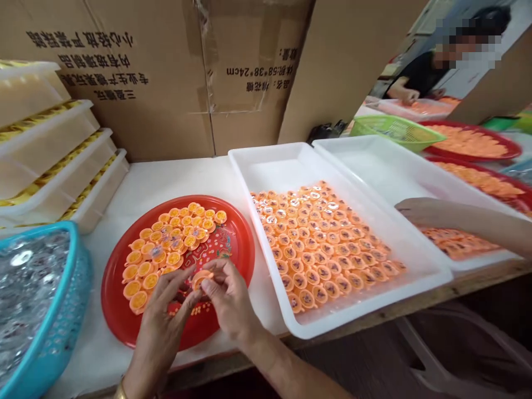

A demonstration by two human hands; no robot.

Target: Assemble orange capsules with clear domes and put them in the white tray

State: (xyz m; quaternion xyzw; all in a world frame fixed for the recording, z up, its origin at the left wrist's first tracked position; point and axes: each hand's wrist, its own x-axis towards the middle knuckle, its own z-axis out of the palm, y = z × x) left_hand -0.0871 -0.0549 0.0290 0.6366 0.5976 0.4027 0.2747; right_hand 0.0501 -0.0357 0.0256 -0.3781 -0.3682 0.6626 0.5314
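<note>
Over the red round tray (114,282), both hands meet at a small orange round plastic piece (202,279) with a tab. My right hand (235,307) pinches it between thumb and fingers. From the other side, the fingertips of my left hand (160,318) close on its edge. Several similar orange pieces (139,300) lie in the tray, a few with clear shiny discs on them. To the right, a white plastic tray (274,169) holds rows of orange pieces (320,255) with dark pictures under clear covers.
A blue basket (77,293) of clear plastic parts stands at left, below stacked white boxes (97,191). Cardboard (166,127) walls the back. Another person's arm (465,219) reaches over a second white tray (374,160). Further right are a green basket (394,130) and red trays (515,148).
</note>
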